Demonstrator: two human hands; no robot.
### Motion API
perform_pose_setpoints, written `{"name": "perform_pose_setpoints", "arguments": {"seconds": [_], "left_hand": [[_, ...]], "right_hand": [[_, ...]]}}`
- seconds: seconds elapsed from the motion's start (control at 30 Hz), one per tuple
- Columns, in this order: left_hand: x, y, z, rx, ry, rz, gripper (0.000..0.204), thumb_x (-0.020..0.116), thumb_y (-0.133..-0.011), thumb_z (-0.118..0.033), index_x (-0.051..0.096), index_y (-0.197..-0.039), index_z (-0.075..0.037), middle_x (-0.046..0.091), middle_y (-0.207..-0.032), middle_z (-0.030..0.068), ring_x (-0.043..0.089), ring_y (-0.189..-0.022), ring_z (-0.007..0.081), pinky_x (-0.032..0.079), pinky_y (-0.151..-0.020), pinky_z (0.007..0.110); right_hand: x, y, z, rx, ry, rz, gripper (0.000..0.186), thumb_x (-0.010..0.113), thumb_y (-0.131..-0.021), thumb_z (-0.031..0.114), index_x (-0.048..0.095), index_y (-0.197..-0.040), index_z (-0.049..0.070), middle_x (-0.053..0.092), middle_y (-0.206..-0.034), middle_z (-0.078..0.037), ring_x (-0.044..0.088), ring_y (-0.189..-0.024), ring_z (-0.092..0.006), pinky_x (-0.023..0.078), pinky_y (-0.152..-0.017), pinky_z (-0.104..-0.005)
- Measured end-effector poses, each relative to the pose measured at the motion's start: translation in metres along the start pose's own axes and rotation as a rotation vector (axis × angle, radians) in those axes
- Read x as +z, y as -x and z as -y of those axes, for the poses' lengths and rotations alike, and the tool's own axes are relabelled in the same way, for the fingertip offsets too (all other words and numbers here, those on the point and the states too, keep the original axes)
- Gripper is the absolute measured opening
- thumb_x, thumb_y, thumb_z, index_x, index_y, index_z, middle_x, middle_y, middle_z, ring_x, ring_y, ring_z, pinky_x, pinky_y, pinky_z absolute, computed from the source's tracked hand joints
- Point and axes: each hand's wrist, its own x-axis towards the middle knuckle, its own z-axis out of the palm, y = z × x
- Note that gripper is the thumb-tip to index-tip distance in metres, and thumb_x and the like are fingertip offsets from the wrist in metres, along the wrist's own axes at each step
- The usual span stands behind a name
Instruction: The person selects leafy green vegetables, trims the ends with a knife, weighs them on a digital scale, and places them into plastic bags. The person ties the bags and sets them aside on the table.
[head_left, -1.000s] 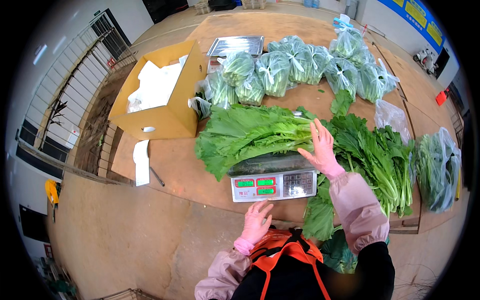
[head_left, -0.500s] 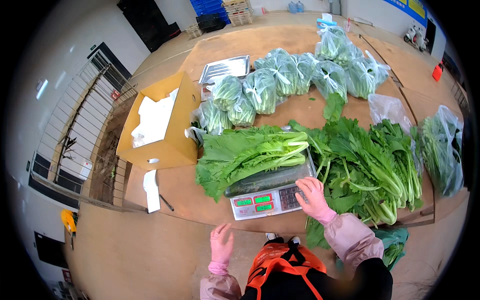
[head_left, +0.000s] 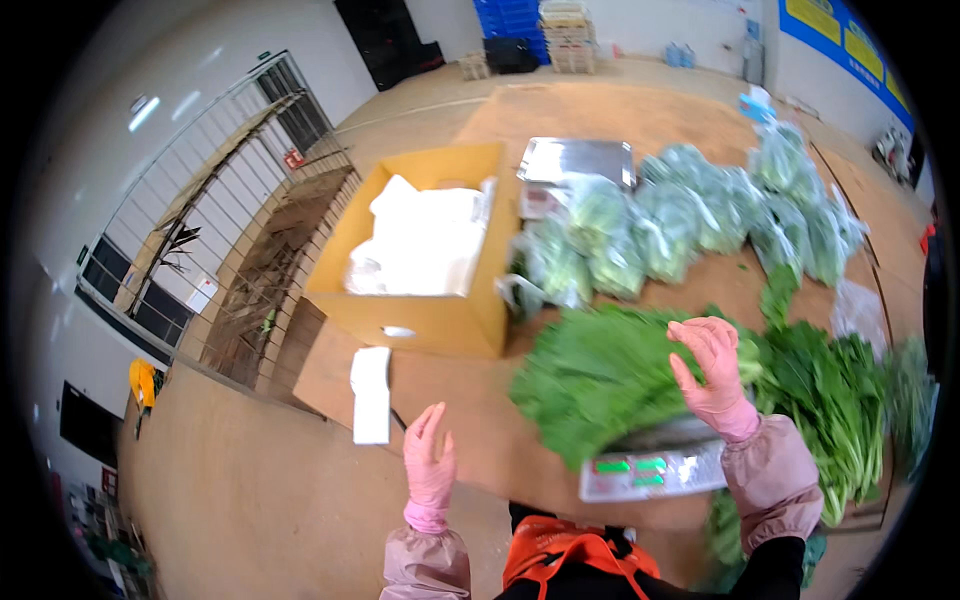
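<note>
Clock positions are read about the scale (head_left: 690, 472) on the counter (head_left: 470, 420). Your view has swung left in the last half second, and your right hand (head_left: 715, 375) has risen from 3 o'clock to 1, before the stalk end of the leafy bunch (head_left: 590, 385). Its fingers are curved and parted, grasping nothing visible; whether they touch the stalks you cannot tell. Your left hand (head_left: 430, 470), at 9 o'clock by the near edge, has loosely extended, unloaded fingers. The bunch still lies across the scale, apparently unlifted. The cardboard box (head_left: 430, 335) stands toward 10 o'clock; bagged greens (head_left: 670, 230) at 12.
</note>
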Motion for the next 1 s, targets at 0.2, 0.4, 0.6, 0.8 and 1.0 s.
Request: {"name": "perform_pose_setpoints", "arguments": {"seconds": [0.2, 0.4, 0.6, 0.8, 1.0], "left_hand": [[-0.024, -0.091, 0.085, 0.037, 0.094, -0.064, 0.050, 0.062, -0.077, 0.001, 0.052, -0.125, -0.004, 0.054, -0.118, 0.0159, 0.052, -0.107, 0.0304, 0.042, -0.092, 0.036], [-0.023, -0.143, 0.124, 0.051, 0.254, 0.099, 0.046, 0.062, -0.077, -0.003, 0.054, -0.123, -0.005, 0.057, -0.115, 0.0144, 0.054, -0.103, 0.0297, 0.044, -0.088, 0.036], [-0.041, -0.173, 0.148, 0.015, 0.297, 0.091, 0.041, 0.061, -0.076, 0.004, 0.058, -0.117, -0.003, 0.059, -0.111, 0.0132, 0.056, -0.102, 0.0256, 0.044, -0.089, 0.032], [-0.047, -0.181, 0.168, -0.027, 0.356, 0.038, 0.041, 0.059, -0.076, 0.006, 0.059, -0.116, -0.003, 0.059, -0.110, 0.0124, 0.056, -0.100, 0.0234, 0.045, -0.087, 0.031], [-0.057, -0.195, 0.159, 0.008, 0.384, -0.070, 0.042, 0.057, -0.076, 0.008, 0.057, -0.117, -0.001, 0.058, -0.109, 0.0126, 0.055, -0.101, 0.0233, 0.043, -0.089, 0.031]], "right_hand": [[0.165, -0.206, 0.062, -0.269, -0.243, 0.159, 0.021, 0.062, -0.079, 0.012, 0.064, -0.100, 0.008, 0.063, -0.093, -0.005, 0.056, -0.096, -0.0226, 0.036, -0.088, -0.0372], [0.373, -0.307, 0.053, -0.102, -0.146, 0.475, 0.040, 0.055, -0.086, 0.029, 0.053, -0.118, 0.006, 0.057, -0.115, -0.015, 0.056, -0.101, -0.0303, 0.044, -0.085, -0.0408], [0.471, -0.367, 0.043, 0.393, -0.059, 0.507, 0.034, 0.057, -0.083, 0.033, 0.063, -0.096, 0.003, 0.062, -0.099, -0.016, 0.059, -0.092, -0.0335, 0.047, -0.077, -0.0434], [0.413, -0.424, 0.047, 0.571, -0.378, -0.035, 0.028, 0.051, -0.089, 0.026, 0.064, -0.085, 0.001, 0.061, -0.077, -0.019, 0.056, -0.072, -0.0349, 0.045, -0.068, -0.0395], [0.318, -0.478, 0.063, 0.322, -0.708, -0.295, 0.025, 0.054, -0.093, 0.021, 0.063, -0.102, -0.001, 0.061, -0.077, -0.001, 0.048, -0.071, -0.0087, 0.041, -0.066, -0.0244]]}}
